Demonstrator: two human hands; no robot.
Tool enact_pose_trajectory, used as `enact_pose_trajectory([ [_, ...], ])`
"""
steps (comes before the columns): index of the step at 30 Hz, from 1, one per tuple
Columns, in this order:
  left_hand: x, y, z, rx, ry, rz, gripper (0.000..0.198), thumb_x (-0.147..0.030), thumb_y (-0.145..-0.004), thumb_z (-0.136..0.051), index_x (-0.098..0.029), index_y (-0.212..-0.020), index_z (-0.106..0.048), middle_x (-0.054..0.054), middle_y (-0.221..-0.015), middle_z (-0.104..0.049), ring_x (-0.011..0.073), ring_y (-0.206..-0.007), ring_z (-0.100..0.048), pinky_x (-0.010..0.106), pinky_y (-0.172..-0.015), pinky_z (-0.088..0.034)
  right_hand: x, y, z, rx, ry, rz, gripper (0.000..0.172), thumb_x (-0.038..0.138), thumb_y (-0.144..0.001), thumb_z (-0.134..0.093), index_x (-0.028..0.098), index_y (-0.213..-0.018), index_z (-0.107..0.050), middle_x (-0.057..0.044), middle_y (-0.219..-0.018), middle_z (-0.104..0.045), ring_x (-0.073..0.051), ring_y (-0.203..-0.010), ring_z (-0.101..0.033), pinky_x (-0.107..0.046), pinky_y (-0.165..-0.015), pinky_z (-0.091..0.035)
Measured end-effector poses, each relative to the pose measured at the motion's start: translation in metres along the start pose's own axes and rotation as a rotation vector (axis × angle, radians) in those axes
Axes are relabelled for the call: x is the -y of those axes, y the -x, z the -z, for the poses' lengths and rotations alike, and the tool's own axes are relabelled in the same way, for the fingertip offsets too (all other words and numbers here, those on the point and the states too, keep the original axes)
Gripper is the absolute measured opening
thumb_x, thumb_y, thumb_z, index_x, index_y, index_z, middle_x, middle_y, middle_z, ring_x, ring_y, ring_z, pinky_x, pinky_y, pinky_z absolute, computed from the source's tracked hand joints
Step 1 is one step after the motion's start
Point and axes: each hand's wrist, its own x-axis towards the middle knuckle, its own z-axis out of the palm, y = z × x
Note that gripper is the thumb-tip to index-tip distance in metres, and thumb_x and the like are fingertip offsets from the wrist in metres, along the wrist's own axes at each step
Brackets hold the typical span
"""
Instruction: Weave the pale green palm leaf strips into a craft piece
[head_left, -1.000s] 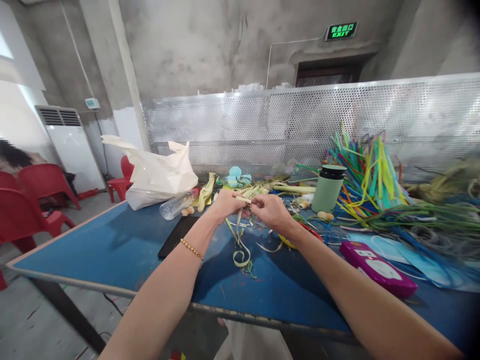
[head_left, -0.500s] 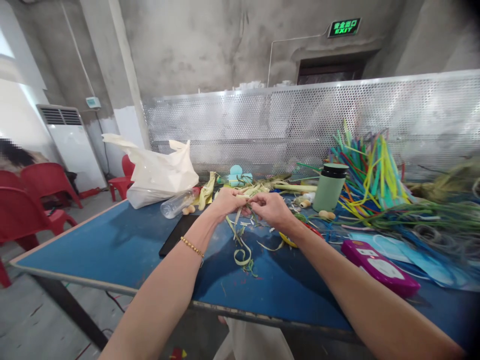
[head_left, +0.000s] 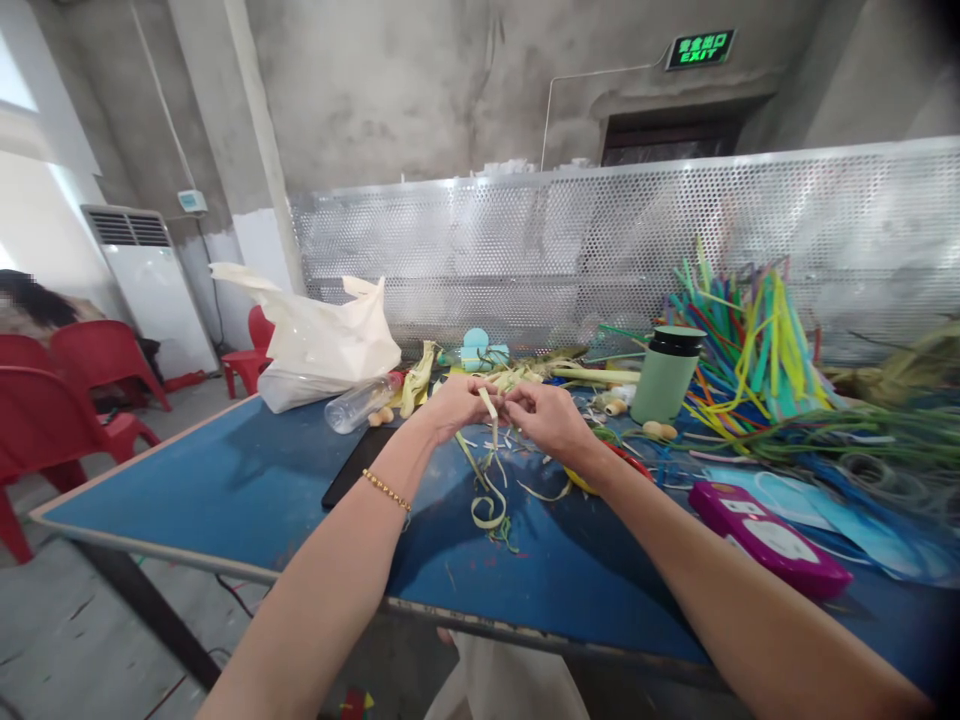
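Over the middle of the blue table, my left hand [head_left: 456, 406] and my right hand [head_left: 551, 418] meet fingertip to fingertip. My left fingers pinch a narrow pale green plant strip [head_left: 491, 414], whose end hangs down between the hands. The right fingers are closed at the same spot; the small part they grip is hidden behind them. Long curling strips [head_left: 489, 520] trail onto the table below, with green shreds [head_left: 504, 535] at their end. Behind the hands lie pale dried husk leaves [head_left: 517, 375].
At left are a white plastic bag [head_left: 330, 335], a clear bottle [head_left: 360, 405] and a black tablet-like slab [head_left: 352, 475]. To the right stand a green tumbler [head_left: 666, 378], colourful strips [head_left: 772, 350] and a purple box [head_left: 772, 540]. A perforated metal panel [head_left: 465, 230] rises behind.
The pale strip now stands up over my left fingers and drapes down in front of them. Both hands stay together in nearly the same place; the view has shifted slightly.
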Motion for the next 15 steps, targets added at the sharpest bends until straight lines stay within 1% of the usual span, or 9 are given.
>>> enact_pose_trajectory([
  [3,0.0014,-0.0021,-0.0017,-0.089,0.004,0.015,0.017,-0.011,-0.062,-0.08,-0.007,-0.067,-0.064,0.001,-0.055,-0.061,0.0097,-0.051,-0.059,0.027,-0.063,-0.053,0.0009,0.0009,-0.0007,-0.008,0.024,0.023,0.013,0.022,-0.077,-0.056,0.018,-0.07,-0.067,-0.001,-0.059,-0.062,-0.013,-0.055,-0.052,-0.024,-0.057,-0.034],
  [6,0.001,-0.0031,-0.0039,-0.157,0.001,0.04,0.017,-0.009,-0.062,-0.08,-0.007,-0.067,-0.064,0.0,-0.052,-0.06,0.0101,-0.048,-0.058,0.027,-0.06,-0.053,0.0029,0.0006,0.0004,0.006,0.042,0.033,0.012,0.02,-0.076,-0.057,0.017,-0.069,-0.066,-0.001,-0.06,-0.062,-0.013,-0.057,-0.052,-0.024,-0.058,-0.033],
  [12,-0.0042,0.0008,-0.0039,-0.17,-0.034,0.055,0.016,-0.01,-0.063,-0.08,-0.006,-0.069,-0.065,0.002,-0.05,-0.059,0.0111,-0.046,-0.058,0.025,-0.054,-0.049,0.0047,-0.0014,0.0041,0.054,-0.001,0.039,0.011,0.018,-0.075,-0.056,0.017,-0.067,-0.063,0.002,-0.056,-0.056,-0.011,-0.053,-0.046,-0.023,-0.056,-0.031],
  [15,-0.0057,0.0023,-0.0033,-0.162,-0.046,0.038,0.018,-0.011,-0.063,-0.081,-0.005,-0.068,-0.064,0.002,-0.05,-0.059,0.0113,-0.046,-0.058,0.025,-0.052,-0.048,0.004,-0.0009,0.0037,0.063,0.002,0.046,0.012,0.019,-0.076,-0.056,0.017,-0.066,-0.062,0.001,-0.057,-0.057,-0.011,-0.055,-0.047,-0.023,-0.056,-0.031],
])
